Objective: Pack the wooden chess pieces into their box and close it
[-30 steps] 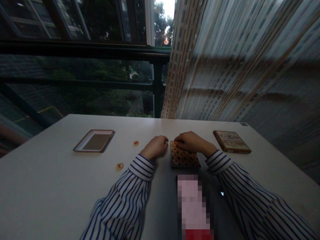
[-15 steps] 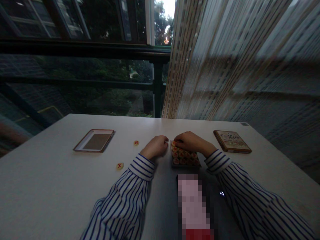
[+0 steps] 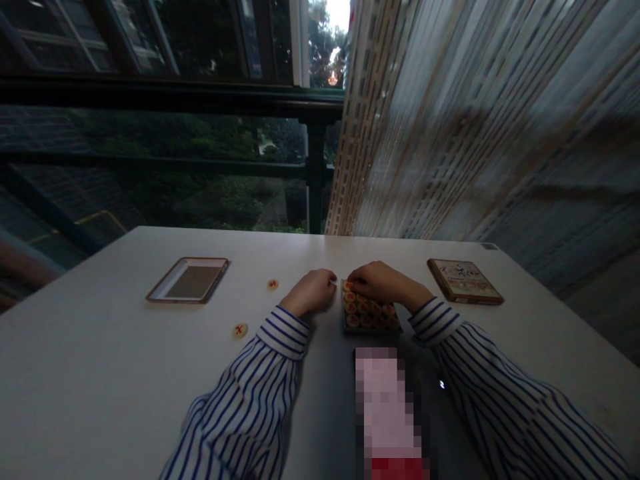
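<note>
A small box of round wooden game pieces (image 3: pixel 369 315) lies on the white table (image 3: pixel 125 373) in front of me. My right hand (image 3: pixel 380 283) rests over the box's far end, fingers curled down onto the pieces near its far left corner. My left hand (image 3: pixel 311 293) sits just left of the box with its fingers curled in, knuckles up; whether it holds anything is hidden. Two loose round pieces with red marks lie to the left, one (image 3: pixel 273 285) further away and one (image 3: pixel 239 330) nearer me.
An open shallow box tray (image 3: pixel 189 281) lies at the left of the table. A printed box lid (image 3: pixel 464 281) lies at the right. Behind the table are a dark railing and a bead curtain (image 3: pixel 450 120). A blurred pink patch sits near my chest.
Nothing has visibly moved; both hands stay at the box, and the view has shifted very slightly.
</note>
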Demonstrator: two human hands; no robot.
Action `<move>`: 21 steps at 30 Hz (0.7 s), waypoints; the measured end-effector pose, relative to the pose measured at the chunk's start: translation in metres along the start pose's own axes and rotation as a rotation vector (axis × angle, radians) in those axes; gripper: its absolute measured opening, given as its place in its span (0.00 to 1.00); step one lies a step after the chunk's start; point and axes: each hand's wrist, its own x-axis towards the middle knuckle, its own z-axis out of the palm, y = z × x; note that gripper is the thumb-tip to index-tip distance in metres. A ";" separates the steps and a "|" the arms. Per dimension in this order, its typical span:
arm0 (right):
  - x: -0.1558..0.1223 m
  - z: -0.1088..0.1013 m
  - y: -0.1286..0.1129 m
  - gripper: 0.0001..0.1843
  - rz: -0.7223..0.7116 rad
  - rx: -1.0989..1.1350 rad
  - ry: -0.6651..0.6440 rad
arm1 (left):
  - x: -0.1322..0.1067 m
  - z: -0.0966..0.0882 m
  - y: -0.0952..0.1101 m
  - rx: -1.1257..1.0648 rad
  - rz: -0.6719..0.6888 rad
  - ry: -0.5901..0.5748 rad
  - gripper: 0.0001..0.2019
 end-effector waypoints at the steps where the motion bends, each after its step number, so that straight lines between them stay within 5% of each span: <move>1: 0.000 0.000 0.000 0.16 -0.005 0.001 0.000 | 0.000 0.000 0.000 0.000 0.001 0.001 0.18; 21: -0.001 0.000 0.001 0.16 0.009 0.022 -0.003 | 0.002 0.004 -0.004 0.019 0.019 0.016 0.17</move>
